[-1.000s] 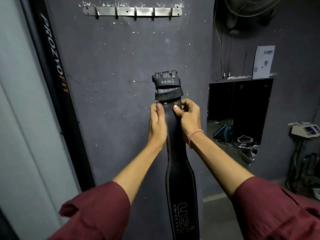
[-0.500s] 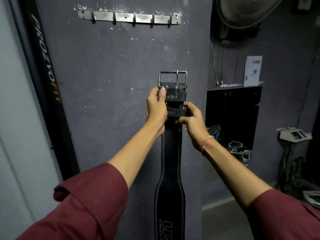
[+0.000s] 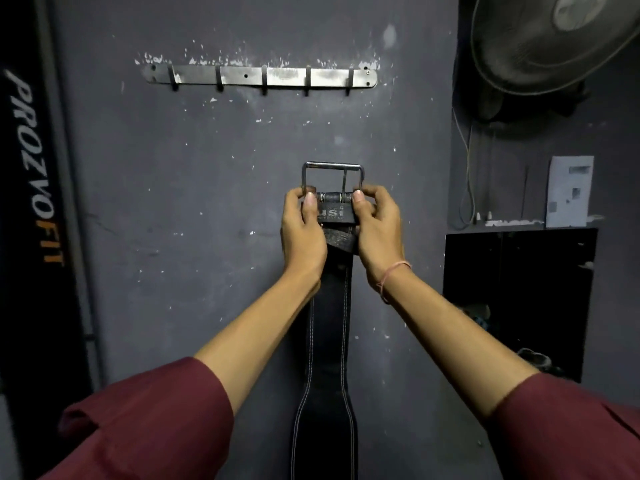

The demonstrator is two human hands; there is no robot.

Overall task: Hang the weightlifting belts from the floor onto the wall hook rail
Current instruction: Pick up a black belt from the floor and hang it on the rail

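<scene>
A black leather weightlifting belt [image 3: 327,344] with white stitching hangs straight down in front of the dark grey wall. Its steel buckle [image 3: 333,178] points up. My left hand [image 3: 302,233] grips the belt's top at the left side of the buckle. On the right side, my right hand [image 3: 377,230] holds the same end. A bare metal hook rail [image 3: 263,77] with several hooks is fixed to the wall above the buckle, well apart from it. No belt hangs on the rail.
A black upright panel [image 3: 34,174] lettered PROZVOFIT stands along the left. A wall fan [image 3: 547,39] hangs at the top right. Below it is a dark recess [image 3: 519,299] under a ledge holding a white paper [image 3: 569,190].
Both hands have raised the belt toward the rail. The buckle, folded down a second ago, now stands upright, and my right hand has shifted up to the buckle end.
</scene>
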